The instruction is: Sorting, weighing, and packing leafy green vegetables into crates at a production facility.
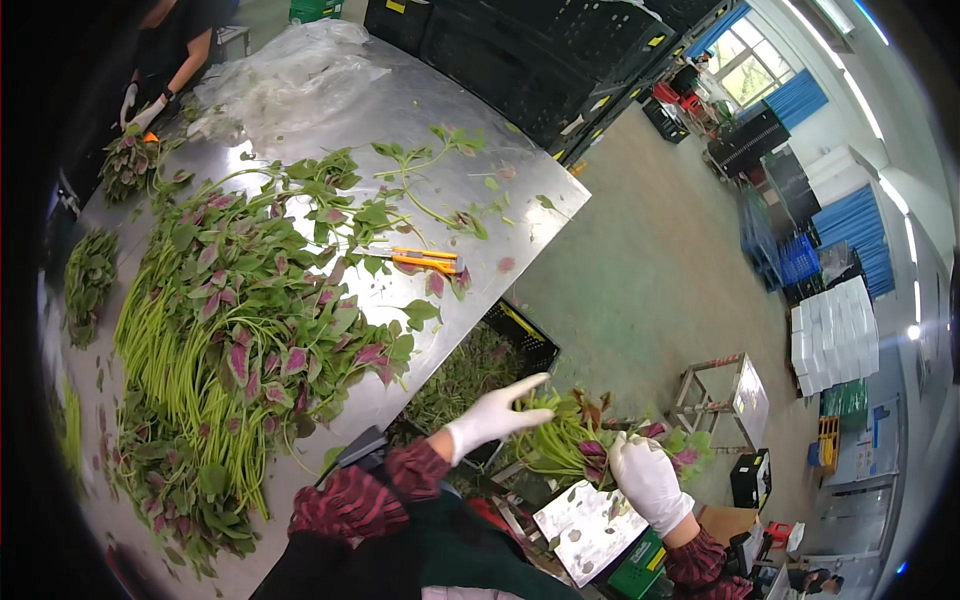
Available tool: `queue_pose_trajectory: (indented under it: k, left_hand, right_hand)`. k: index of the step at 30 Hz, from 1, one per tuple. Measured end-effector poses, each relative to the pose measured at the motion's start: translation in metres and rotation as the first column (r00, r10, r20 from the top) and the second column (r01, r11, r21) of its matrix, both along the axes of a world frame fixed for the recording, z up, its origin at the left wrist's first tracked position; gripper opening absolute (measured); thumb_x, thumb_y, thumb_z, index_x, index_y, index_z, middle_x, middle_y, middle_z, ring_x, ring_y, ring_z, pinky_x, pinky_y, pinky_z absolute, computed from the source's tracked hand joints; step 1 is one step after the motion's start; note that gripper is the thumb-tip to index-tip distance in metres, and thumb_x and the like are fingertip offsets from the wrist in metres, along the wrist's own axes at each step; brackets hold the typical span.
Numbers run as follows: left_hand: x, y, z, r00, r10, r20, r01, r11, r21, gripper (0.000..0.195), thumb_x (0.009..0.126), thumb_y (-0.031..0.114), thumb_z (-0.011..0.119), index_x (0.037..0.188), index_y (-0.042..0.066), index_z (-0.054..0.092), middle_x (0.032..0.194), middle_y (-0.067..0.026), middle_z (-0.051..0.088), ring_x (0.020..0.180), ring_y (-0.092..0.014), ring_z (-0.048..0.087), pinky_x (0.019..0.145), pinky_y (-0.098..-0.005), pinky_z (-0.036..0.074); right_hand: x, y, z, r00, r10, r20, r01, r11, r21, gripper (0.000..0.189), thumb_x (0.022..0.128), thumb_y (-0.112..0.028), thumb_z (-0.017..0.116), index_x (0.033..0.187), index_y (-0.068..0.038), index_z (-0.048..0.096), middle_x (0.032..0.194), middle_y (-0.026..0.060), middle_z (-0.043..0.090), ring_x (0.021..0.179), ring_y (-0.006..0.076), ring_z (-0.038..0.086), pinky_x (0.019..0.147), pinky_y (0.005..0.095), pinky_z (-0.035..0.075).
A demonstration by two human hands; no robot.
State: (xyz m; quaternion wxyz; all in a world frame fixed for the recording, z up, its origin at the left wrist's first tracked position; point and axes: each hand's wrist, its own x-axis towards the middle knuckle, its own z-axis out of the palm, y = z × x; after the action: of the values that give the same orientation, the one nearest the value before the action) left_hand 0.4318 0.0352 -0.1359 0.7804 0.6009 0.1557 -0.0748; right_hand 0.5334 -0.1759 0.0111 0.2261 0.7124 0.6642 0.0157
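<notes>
My right hand (651,480), in a white glove, is closed on a bunch of red-and-green amaranth (562,442) beside the table. My left hand (499,416), gloved too, is at the stem side of that bunch with thumb and forefinger spread apart; whether its other fingers touch the stems cannot be told. A large pile of amaranth (240,300) lies on the metal table (555,195). An orange utility knife (424,259) rests at the right edge of the pile, its blade pointing left.
A black crate (529,337) of leaf scraps stands below the table edge. Stacked black crates (525,67) rise behind the table. Clear plastic film (300,75) lies at the far end, near another person's gloved hands (146,112). A metal stool (731,405) stands to the right.
</notes>
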Motion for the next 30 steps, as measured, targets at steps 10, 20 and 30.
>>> queue_pose_trajectory:
  k: [10, 20, 30]
  left_hand:
    - [0.012, 0.030, -0.127, 0.966, 0.258, 0.025, -0.207, 0.714, 0.669, 0.017, 0.073, 0.016, 0.072, 0.085, 0.005, 0.072, 0.074, -0.0161, 0.066, 0.057, -0.025, 0.063, 0.061, -0.0319, 0.051]
    - [0.049, -0.032, -0.001, 0.892, -0.174, 0.416, 0.082, 0.970, 0.231, 0.033, 0.081, 0.024, 0.068, 0.109, 0.006, 0.065, 0.106, -0.0087, 0.067, 0.085, -0.018, 0.065, 0.082, -0.0307, 0.049]
    - [0.016, 0.040, -0.092, 0.996, 0.082, 0.040, -0.079, 0.556, 0.828, 0.030, 0.079, 0.021, 0.067, 0.107, 0.012, 0.066, 0.109, -0.0158, 0.062, 0.104, -0.032, 0.058, 0.089, -0.0384, 0.046]
  right_hand:
    - [-0.015, -0.007, 0.025, 0.998, 0.065, 0.010, -0.063, 0.983, -0.173, 0.028, 0.077, -0.011, 0.053, 0.100, 0.006, 0.055, 0.068, 0.0101, 0.055, 0.068, 0.0232, 0.058, 0.063, 0.0333, 0.050]
    - [-0.010, 0.000, 0.024, 0.983, 0.183, -0.016, -0.183, 0.971, -0.151, 0.028, 0.077, -0.013, 0.053, 0.097, 0.006, 0.055, 0.069, 0.0106, 0.056, 0.066, 0.0242, 0.058, 0.065, 0.0348, 0.049]
    - [-0.003, -0.011, 0.042, 0.996, 0.015, -0.084, -0.018, 0.999, -0.028, 0.040, 0.074, -0.005, 0.056, 0.109, 0.012, 0.049, 0.073, 0.0132, 0.051, 0.069, 0.0267, 0.055, 0.060, 0.0365, 0.048]
